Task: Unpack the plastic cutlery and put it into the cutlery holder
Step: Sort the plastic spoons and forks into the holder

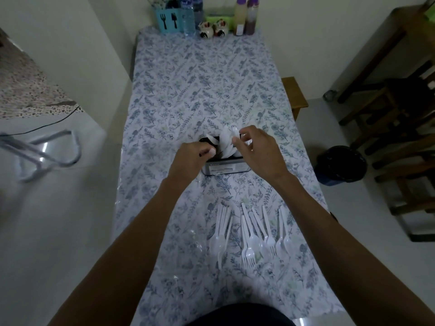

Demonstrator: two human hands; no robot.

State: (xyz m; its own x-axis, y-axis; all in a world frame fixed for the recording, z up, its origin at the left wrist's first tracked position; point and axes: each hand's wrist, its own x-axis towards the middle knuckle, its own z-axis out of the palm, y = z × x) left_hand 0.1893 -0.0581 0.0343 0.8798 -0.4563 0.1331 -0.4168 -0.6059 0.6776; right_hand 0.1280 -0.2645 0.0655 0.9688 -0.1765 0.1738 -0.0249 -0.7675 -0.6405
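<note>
Glossy white plastic cutlery (249,234) lies on a shiny, film-covered floral tablecloth (200,78).

Dim, bluish, wide-angle edge distortion.

Both bare forearms reach forward and converge toward the middle of the view. The left hand (191,154) has its fingers curled with the knuckles up and the thumb pointing right, gripping the rim of the cutlery holder (226,169). The right hand (255,149) is slightly higher, palm down, its fingertips pinching white plastic cutlery (227,142).
</note>
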